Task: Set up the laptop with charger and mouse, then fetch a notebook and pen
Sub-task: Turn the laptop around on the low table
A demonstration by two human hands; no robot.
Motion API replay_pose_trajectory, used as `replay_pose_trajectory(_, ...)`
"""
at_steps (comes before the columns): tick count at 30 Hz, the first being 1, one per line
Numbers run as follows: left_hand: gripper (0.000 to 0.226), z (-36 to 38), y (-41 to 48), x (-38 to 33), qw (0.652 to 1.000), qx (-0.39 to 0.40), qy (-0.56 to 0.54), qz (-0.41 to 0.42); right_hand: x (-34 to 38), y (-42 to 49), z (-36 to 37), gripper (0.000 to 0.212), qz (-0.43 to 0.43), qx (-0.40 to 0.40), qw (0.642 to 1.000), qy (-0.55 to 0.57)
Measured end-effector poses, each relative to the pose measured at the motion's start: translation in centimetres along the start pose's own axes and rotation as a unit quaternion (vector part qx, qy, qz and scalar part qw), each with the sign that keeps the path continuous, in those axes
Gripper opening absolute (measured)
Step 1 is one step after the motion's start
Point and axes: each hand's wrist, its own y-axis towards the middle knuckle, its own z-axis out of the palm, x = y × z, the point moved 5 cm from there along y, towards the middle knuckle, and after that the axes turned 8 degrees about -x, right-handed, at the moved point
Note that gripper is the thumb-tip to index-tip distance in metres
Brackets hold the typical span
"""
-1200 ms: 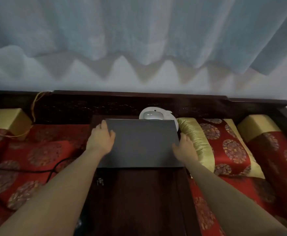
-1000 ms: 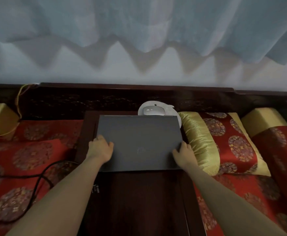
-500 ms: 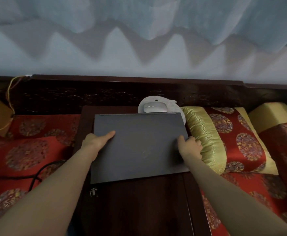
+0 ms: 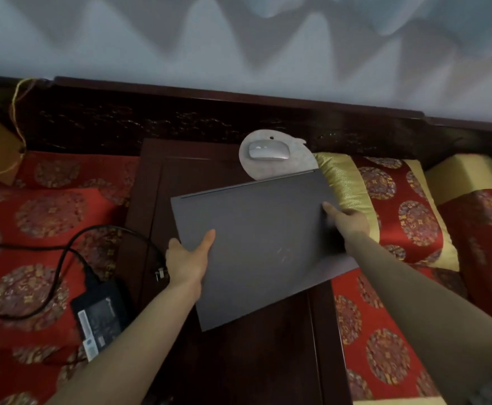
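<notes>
A closed grey laptop (image 4: 262,244) lies skewed on the dark wooden low table (image 4: 239,361), its right corner over the table's edge. My left hand (image 4: 188,260) grips its left edge, thumb on the lid. My right hand (image 4: 347,220) holds its right edge. Behind the laptop a silver mouse (image 4: 269,150) rests on a round pale mouse pad (image 4: 277,168). The black charger brick (image 4: 101,314) lies on the red cushion to the left, its cable (image 4: 72,247) looping and its plug (image 4: 160,273) at the table's left edge. No notebook or pen is in view.
Red patterned cushions (image 4: 34,223) flank the table on both sides. A gold and red pillow (image 4: 385,206) presses against the laptop's right side. A carved dark wood backrest (image 4: 180,118) runs behind, under a pale wall and curtain. A yellow cord (image 4: 17,112) hangs at far left.
The laptop has slid toward me and turned counterclockwise, uncovering the mouse pad. Both hands stayed on its edges. The view tilted down, bringing the charger brick into sight.
</notes>
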Motion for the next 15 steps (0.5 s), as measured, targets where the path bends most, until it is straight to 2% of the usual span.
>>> replay_pose_trajectory(2,0.054,-1.4,-1.6,1.2,0.999,0.026,-0.012,-0.023,0.4,-0.2,-0.3,0.067,-0.021,0.010,1.000,-0.007)
replay_pose_trajectory(4,0.049,-3.2,-2.8,2.3,0.994,0.098,0.012,-0.048,1.3,-0.5,-0.7,0.062,-0.045,0.022,0.998,-0.023)
replay_pose_trajectory(6,0.037,-5.4,-4.3,3.8,0.975,0.193,0.069,-0.087,2.3,-1.5,-1.2,0.053,-0.081,0.047,0.995,-0.033)
replay_pose_trajectory(8,0.036,-6.8,-5.7,6.3,0.959,0.235,0.091,-0.132,3.2,-2.3,-1.5,0.041,-0.117,0.077,0.990,-0.032)
replay_pose_trajectory(11,0.039,-7.5,-8.9,10.3,0.952,0.244,0.036,-0.183,4.0,-4.1,-0.7,0.025,-0.168,0.132,0.975,-0.064)
replay_pose_trajectory(15,0.031,-7.6,-13.0,15.4,0.948,0.212,-0.053,-0.232,3.2,-5.3,1.8,0.032,-0.221,0.186,0.952,-0.105)
